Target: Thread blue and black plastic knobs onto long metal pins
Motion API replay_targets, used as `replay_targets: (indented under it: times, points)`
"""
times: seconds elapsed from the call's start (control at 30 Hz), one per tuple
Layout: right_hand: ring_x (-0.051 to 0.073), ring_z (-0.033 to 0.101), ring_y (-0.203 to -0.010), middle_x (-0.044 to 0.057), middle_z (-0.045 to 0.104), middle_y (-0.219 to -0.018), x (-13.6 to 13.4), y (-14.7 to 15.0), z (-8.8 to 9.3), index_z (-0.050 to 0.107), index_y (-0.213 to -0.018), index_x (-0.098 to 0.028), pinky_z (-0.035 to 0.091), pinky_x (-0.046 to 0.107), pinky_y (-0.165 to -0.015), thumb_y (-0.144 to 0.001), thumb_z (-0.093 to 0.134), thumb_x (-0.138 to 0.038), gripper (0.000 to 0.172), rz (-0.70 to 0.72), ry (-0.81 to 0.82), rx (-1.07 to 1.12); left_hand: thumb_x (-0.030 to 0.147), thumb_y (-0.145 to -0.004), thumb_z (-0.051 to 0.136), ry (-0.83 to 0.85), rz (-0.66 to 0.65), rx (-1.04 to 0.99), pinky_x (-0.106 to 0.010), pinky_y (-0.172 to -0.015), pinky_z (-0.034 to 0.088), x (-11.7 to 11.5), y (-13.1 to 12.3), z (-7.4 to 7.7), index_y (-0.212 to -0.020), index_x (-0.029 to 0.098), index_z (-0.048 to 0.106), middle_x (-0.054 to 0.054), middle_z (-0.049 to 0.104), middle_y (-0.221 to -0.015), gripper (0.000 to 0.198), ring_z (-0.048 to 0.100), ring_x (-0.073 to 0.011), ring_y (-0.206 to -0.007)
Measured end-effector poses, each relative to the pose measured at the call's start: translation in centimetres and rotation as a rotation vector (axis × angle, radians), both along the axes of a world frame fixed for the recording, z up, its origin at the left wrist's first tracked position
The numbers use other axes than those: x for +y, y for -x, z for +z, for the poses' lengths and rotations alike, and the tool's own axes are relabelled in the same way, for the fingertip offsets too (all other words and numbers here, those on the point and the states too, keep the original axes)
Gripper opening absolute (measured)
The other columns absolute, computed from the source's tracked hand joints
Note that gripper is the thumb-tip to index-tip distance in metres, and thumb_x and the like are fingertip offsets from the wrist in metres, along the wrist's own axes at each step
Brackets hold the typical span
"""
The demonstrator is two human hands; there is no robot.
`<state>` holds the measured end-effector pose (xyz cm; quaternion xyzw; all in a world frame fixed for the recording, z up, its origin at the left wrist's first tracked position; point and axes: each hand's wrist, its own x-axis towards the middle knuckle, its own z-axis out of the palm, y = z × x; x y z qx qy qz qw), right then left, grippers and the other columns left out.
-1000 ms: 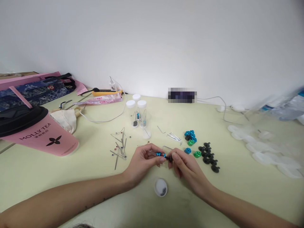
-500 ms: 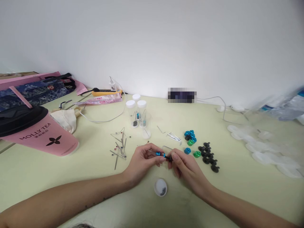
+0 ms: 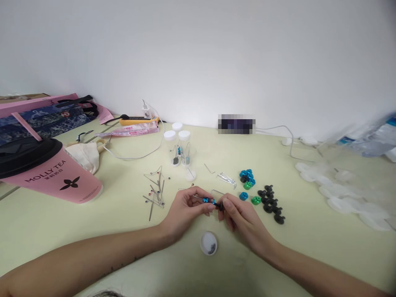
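Gripping blue fitting (image 3: 206, 200) in left hand (image 3: 187, 207), black piece (image 3: 220, 206) in right hand (image 3: 240, 211), parts in line above surface (image 3: 130, 177), toward near edge. White cap (image 3: 207, 239) with dark bits (image 3: 212, 248) sits closer to that edge.

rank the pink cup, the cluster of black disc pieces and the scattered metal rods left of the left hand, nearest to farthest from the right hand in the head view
1. Black disc pieces: just right of the right hand.
2. Metal rods: beyond the left hand, on its left.
3. Pink cup: far left.
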<state>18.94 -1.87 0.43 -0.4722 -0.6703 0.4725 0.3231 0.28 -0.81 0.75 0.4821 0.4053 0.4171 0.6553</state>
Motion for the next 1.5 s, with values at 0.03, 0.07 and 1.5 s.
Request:
replay_targets:
  times: [0.03, 0.07, 1.5]
  points:
    - [0.011, 0.044, -0.049, -0.005, 0.046, -0.05, -0.01, -0.01, 0.0, 0.056, -0.073, -0.018, 0.033, 0.023, -0.052, -0.098, 0.032, -0.048, 0.046, 0.003, 0.001, 0.001, 0.028, -0.07, 0.077, 0.0, -0.001, 0.002, -0.022, -0.068, 0.046, 0.01, 0.0, -0.01, -0.085, 0.015, 0.066, -0.003, 0.069, -0.079, 0.022, 0.057, -0.0093, -0.068]
    - [0.011, 0.044, -0.049, -0.005, 0.046, -0.05, -0.03, -0.02, 0.02, 0.056, -0.073, -0.018, 0.033, 0.023, -0.052, -0.098, 0.032, -0.047, 0.046, 0.005, 0.0, 0.002, 0.028, -0.07, 0.077, 0.0, 0.0, 0.004, -0.022, -0.068, 0.046, 0.01, 0.01, -0.02, -0.085, 0.015, 0.066, -0.003, 0.069, -0.079, 0.022, 0.057, -0.0094, -0.068]
    - [0.006, 0.044, -0.049, -0.001, 0.054, -0.084, -0.32, 0.43, 0.15, 0.049, -0.108, -0.023, 0.034, 0.019, -0.044, -0.087, 0.059, -0.039, 0.028, -0.035, 0.072, 0.113, 0.026, -0.071, 0.076, 0.095, 0.014, -0.088, -0.025, -0.065, 0.047, 0.1, -0.1, 0.18, -0.088, 0.016, 0.064, -0.004, 0.07, -0.074, 0.024, 0.062, -0.0136, -0.067]
